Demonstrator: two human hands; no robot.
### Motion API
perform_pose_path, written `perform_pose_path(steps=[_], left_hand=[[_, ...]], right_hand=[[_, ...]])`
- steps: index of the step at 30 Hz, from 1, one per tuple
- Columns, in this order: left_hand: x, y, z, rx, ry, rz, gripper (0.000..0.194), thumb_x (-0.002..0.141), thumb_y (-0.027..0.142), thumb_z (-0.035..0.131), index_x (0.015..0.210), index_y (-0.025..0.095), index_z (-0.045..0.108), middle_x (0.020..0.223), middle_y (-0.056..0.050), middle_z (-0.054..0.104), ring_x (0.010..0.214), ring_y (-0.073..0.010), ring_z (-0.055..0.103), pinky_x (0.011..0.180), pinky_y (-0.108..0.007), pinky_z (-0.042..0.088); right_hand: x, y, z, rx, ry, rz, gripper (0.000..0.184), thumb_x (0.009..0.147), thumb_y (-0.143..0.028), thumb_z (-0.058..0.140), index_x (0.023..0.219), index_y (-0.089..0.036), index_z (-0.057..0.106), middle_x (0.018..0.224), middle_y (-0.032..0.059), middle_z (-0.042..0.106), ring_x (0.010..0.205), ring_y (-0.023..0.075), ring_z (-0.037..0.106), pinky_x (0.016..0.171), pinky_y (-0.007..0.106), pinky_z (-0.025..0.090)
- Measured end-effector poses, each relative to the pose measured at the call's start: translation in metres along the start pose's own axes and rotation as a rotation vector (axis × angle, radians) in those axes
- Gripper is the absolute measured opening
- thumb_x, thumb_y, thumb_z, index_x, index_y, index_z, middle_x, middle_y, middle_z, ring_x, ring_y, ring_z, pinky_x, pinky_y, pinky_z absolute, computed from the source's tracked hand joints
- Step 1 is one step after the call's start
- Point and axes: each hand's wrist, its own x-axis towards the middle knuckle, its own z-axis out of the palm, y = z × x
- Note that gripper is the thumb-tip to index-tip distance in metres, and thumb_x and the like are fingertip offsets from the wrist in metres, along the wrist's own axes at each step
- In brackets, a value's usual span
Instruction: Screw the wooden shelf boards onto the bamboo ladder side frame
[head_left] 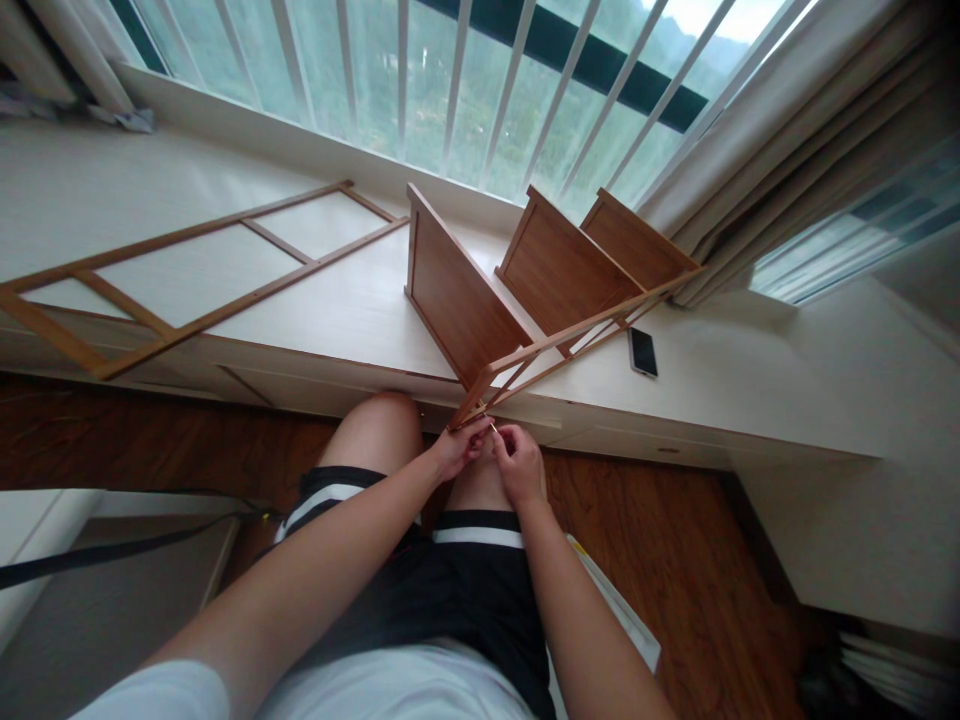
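Observation:
A brown wooden ladder-like side frame (517, 362) leans from the white ledge toward my knees, with several wooden panels (457, 290) standing along it. My left hand (461, 450) is closed at the frame's near end, its fingers curled against the corner. Just right of it, my right hand (521, 468) pinches a thin, shiny metal rod (493, 427) that points at that same end. The rod is too small to tell its exact kind. A second wooden side frame (255, 215) lies flat on the ledge to the left, apart from both hands.
A dark phone (643, 352) rests on the white ledge (720, 390) right of the panels. Behind are a barred window and beige curtains (757, 140). A dark strap (135, 548) crosses the lower left. Wooden flooring (645, 530) shows below the ledge.

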Motion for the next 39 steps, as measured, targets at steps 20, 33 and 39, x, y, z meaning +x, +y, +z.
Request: perform_pose_path(steps=[20,33,39], left_hand=[[-0.0004,-0.0014,-0.0004,0.019,0.028,0.009,0.035,0.062,0.032,0.084,0.088,0.013,0.07,0.065,0.004,0.049,0.049,-0.0027,0.04,0.039,-0.016,0.018],[0.0008,-0.0025,-0.0008,-0.021,0.043,0.019,0.038,0.059,0.032,0.086,0.088,0.013,0.069,0.063,0.005,0.046,0.049,-0.0028,0.04,0.039,-0.015,0.018],[0.0,-0.0024,-0.0009,-0.027,0.029,0.024,0.038,0.061,0.032,0.086,0.089,0.013,0.069,0.064,0.005,0.046,0.05,-0.0027,0.041,0.039,-0.015,0.018]], right_hand=[[-0.0004,0.0012,0.0007,0.022,0.006,0.005,0.023,0.089,-0.039,0.054,0.089,-0.019,0.064,0.078,0.0032,0.066,0.069,0.0168,0.059,0.067,0.028,0.044],[-0.0011,0.0032,0.002,0.089,0.049,0.06,0.026,0.086,-0.041,0.059,0.1,-0.019,0.06,0.085,0.005,0.067,0.07,0.017,0.06,0.067,0.028,0.047],[-0.0022,0.0066,0.0043,0.095,0.088,0.067,0.024,0.085,-0.042,0.062,0.091,-0.019,0.059,0.078,0.003,0.065,0.068,0.0162,0.058,0.066,0.028,0.046]])
